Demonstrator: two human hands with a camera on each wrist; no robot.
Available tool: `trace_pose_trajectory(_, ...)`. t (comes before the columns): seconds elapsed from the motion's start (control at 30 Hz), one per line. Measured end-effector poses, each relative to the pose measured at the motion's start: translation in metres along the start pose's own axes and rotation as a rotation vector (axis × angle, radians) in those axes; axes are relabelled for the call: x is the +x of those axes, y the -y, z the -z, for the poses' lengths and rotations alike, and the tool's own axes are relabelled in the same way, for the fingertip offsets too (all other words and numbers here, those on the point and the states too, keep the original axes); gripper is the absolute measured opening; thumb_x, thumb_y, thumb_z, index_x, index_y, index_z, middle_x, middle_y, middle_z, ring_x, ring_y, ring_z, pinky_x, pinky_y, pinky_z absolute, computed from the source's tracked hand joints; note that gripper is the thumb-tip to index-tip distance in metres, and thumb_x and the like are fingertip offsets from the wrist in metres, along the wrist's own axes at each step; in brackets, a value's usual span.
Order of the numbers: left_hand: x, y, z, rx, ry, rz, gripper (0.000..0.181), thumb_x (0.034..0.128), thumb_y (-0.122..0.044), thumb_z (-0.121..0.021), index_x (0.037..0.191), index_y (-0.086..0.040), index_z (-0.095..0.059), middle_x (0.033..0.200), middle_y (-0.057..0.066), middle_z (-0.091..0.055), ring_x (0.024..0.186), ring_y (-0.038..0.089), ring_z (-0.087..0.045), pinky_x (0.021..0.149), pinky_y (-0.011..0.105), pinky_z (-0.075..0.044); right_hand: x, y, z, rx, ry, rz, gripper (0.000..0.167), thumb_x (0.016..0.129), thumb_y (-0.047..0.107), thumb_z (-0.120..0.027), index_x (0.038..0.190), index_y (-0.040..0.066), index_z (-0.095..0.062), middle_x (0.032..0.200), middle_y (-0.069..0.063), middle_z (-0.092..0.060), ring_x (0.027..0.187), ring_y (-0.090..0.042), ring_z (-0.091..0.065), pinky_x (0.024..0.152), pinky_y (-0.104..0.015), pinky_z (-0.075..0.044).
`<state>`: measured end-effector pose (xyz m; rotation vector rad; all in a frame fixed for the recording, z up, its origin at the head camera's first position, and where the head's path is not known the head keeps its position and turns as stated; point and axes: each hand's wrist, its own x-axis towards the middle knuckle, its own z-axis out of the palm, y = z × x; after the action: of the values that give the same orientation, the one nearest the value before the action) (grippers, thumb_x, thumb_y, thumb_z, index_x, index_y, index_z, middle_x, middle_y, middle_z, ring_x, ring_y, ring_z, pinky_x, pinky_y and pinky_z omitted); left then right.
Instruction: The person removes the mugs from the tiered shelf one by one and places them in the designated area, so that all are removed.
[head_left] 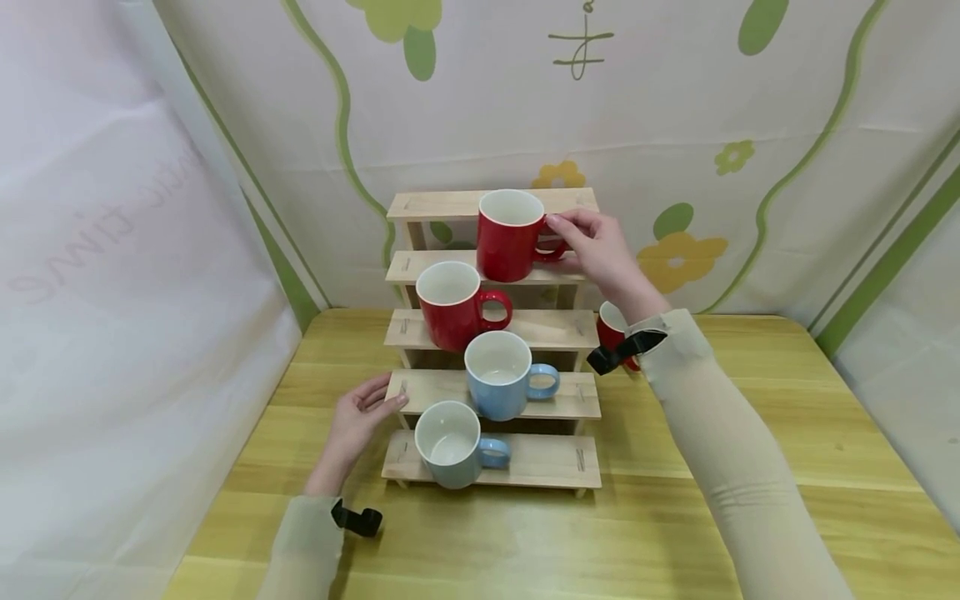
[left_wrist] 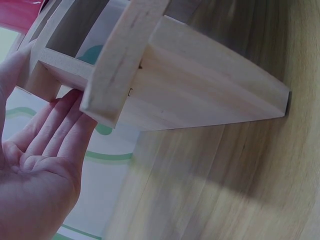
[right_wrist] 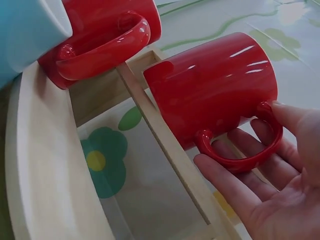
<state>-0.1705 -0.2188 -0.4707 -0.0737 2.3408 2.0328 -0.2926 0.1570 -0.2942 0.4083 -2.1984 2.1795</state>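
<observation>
A stepped wooden rack (head_left: 536, 458) stands on the table. At its left edge my left hand (head_left: 358, 421) holds one of its lower shelves, thumb on top and fingers (left_wrist: 62, 125) beneath. My right hand (head_left: 600, 246) grips the handle of a red mug (head_left: 506, 246), which is upright at the second shelf from the top; whether its base rests there I cannot tell. Another red mug (head_left: 447, 312) stands on the middle shelf. A light blue mug (head_left: 498, 387) sits on the shelf below, and a second light blue mug (head_left: 450, 454) on the lowest one.
Behind the rack's right side, a further red mug (head_left: 609, 325) is on the table, partly hidden by my right wrist. The wooden table (head_left: 787, 433) extends to both sides. A printed cloth (head_left: 675, 108) hangs close behind the rack, with a white cloth wall on the left.
</observation>
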Motion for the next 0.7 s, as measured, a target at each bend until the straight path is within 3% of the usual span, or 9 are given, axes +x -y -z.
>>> trace_pose_trajectory(0.4,-0.002,0.000,0.002,0.002,0.003,-0.004,0.058,0.0944,-0.018,-0.077,0.144,0.002,-0.053,0.139,0.022,-0.057,0.124,0.026,-0.057,0.095,0.022,-0.051,-0.011,-0.003,-0.005,0.089,-0.063,0.008,0.037,0.097,0.033,-0.071,0.117,0.003,-0.070,0.117,-0.016,-0.071,0.107,-0.032,-0.068,0.083,-0.039,-0.060)
trace_pose_trajectory(0.7,-0.001,-0.002,0.003,0.008,-0.003,-0.009,0.057,0.0948,-0.017,-0.076,0.143,0.002,-0.053,0.138,0.023,-0.058,0.123,0.027,-0.059,0.094,0.022,-0.052,-0.021,0.001,-0.002,0.075,-0.113,0.035,0.034,0.097,0.032,-0.071,0.115,0.004,-0.072,0.116,-0.014,-0.071,0.106,-0.029,-0.068,0.084,-0.036,-0.060)
